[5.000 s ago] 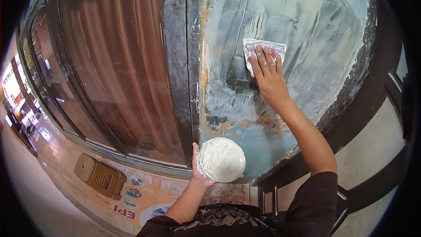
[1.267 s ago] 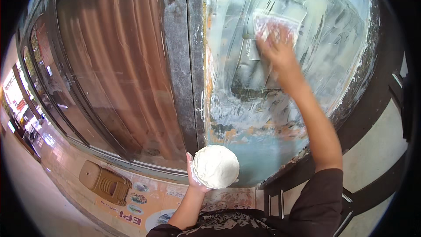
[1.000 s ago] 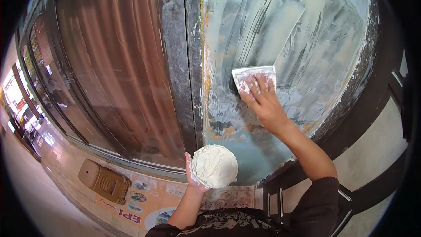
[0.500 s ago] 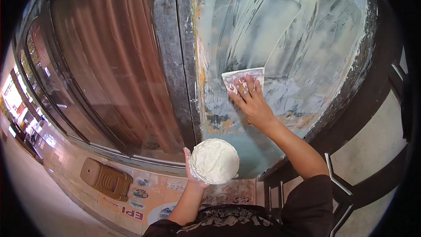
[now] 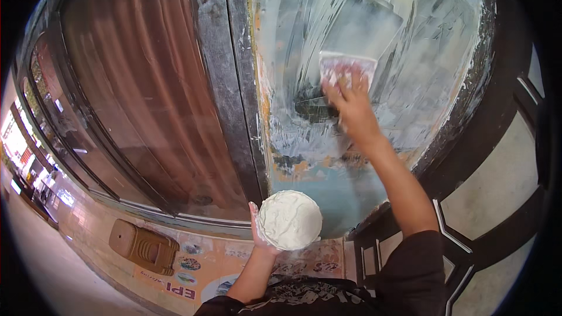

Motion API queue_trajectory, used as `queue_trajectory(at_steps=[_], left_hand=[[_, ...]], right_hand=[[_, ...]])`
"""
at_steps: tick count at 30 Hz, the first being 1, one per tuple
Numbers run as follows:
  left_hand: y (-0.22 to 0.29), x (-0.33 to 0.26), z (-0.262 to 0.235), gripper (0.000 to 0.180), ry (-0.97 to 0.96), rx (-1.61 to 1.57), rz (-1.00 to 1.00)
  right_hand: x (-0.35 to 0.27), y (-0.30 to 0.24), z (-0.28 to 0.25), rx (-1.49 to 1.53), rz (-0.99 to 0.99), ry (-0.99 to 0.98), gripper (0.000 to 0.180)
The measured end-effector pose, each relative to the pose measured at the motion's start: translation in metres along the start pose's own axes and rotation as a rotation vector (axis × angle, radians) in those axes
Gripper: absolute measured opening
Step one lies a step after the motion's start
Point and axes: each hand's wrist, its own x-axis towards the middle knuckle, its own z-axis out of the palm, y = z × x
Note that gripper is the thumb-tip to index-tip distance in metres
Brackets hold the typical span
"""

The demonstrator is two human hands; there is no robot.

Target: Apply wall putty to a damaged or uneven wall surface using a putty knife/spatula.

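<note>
My right hand (image 5: pixel 354 102) is closed on a flat, pale putty scraper (image 5: pixel 349 62), its fingers spread over the blade and smeared with white paste. The scraper's far edge lies against the wall panel (image 5: pixel 410 82), which is coated in streaky white and grey filler with orange and dark patches near its lower part. Low in the middle, my left hand (image 5: pixel 257 231) holds up a round container of white putty (image 5: pixel 290 220) from below and the left side. The thumb shows at its rim; the other fingers are mostly hidden underneath.
Left of the panel stands a dark frame post (image 5: pixel 225 76), then glass with a brown curtain (image 5: pixel 134 82) behind it. A brown plastic stool (image 5: pixel 143 247) is on the floor beside a printed sheet (image 5: pixel 199 269). Dark framing with pale panels (image 5: pixel 492 193) rises at right.
My right hand and the scraper have moved up and slightly right along the wall, with some motion blur. The left hand still holds the putty container in nearly the same place.
</note>
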Motion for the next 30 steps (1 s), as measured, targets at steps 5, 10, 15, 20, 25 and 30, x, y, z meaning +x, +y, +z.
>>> queue_trajectory(at_steps=[5,10,15,20,25,30], left_hand=[[0.0,-0.004,-0.007,0.095,-0.017,0.001,-0.038],[-0.002,-0.008,-0.011,0.095,0.024,-0.014,0.011],[-0.011,-0.012,-0.012,0.094,-0.014,-0.071,0.063],[-0.026,-0.012,0.001,0.093,-0.005,-0.074,0.151],[-0.046,0.001,0.002,0.094,-0.006,-0.07,0.191],[-0.07,0.009,0.011,0.091,-0.134,-0.17,0.21]], right_hand=[[-0.065,-0.046,0.001,0.227,-0.043,-0.222,0.062],[-0.006,-0.027,-0.091,0.577,0.115,-0.079,0.046],[0.052,0.012,-0.118,0.548,0.328,-0.496,0.013],[0.061,0.035,-0.097,0.573,0.241,-0.552,0.014],[0.07,0.034,-0.087,0.48,0.118,-0.582,0.014],[0.074,0.04,-0.082,0.517,-0.012,-0.494,0.014]])
